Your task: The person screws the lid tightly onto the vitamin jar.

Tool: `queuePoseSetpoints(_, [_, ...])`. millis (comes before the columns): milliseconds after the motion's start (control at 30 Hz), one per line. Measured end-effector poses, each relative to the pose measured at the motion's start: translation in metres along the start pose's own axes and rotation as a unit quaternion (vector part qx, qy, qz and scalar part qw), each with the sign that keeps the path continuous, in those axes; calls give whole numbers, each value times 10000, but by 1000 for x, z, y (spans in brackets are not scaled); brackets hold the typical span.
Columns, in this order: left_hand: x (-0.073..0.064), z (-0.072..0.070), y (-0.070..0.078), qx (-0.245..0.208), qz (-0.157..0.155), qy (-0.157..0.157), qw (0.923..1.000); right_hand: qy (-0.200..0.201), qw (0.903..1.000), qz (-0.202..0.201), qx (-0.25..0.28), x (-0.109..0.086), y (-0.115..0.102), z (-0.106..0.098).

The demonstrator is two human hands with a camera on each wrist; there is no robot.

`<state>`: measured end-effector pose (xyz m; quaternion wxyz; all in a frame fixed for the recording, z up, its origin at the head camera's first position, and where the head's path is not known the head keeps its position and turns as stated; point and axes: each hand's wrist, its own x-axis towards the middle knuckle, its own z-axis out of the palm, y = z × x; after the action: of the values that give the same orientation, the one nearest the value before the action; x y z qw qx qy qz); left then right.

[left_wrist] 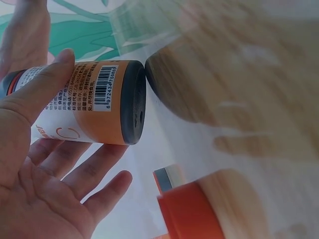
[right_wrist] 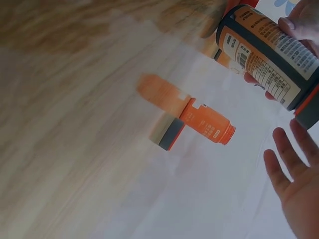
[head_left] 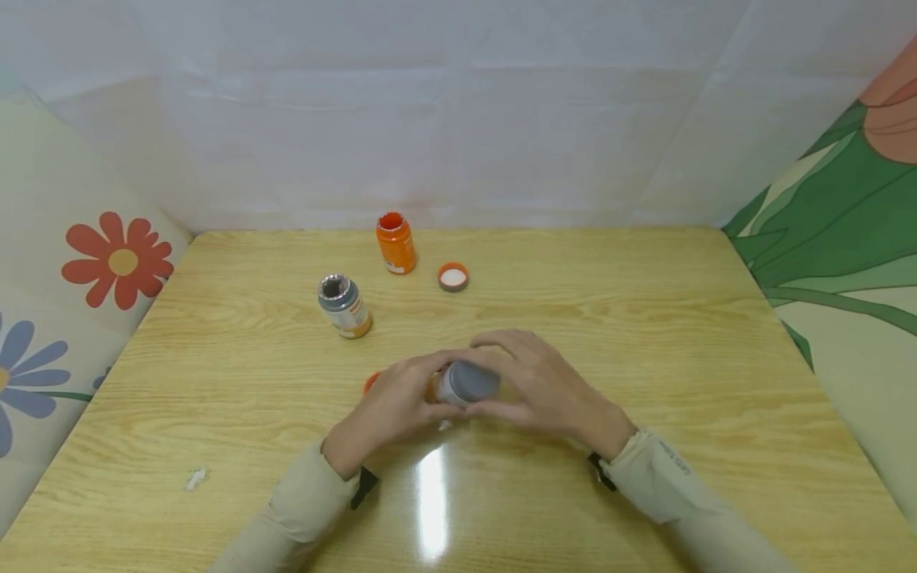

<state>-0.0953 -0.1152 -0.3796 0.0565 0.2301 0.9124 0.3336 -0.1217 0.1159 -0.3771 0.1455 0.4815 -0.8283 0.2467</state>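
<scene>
**Left hand grips a capped dark-grey cylindrical bottle with an orange-and-white printed label**

The capped bottle is at the near middle of the pale wood-grain tabletop, tilted, its dark base away from the right hand. The left thumb lies across the label near the barcode, with fingers on the opposite side, so that grip is clamped on the bottle. Whether its base edge touches the table cannot be told.

The right hand is at the other end, thumb and forefinger curving about the round grey cap; whether they pinch it cannot be told. The right wrist view shows other fingers of that hand extended beside the cap.

Beyond the hands, an uncapped bright-orange bottle stands upright. Just right of it lies a round grey-and-orange cap with a white inside. Nearer and to the left stands an open grey bottle with a ragged silvery rim. A small red-orange object shows partly behind the left hand. A crumpled white scrap lies on the tabletop's near left.
</scene>
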Motion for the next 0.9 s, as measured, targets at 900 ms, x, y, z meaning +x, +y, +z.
queuePoseSetpoints(900, [-1, 3, -1, 127, 310, 158, 9993, 173, 9997, 170, -50, 3, 0, 3])
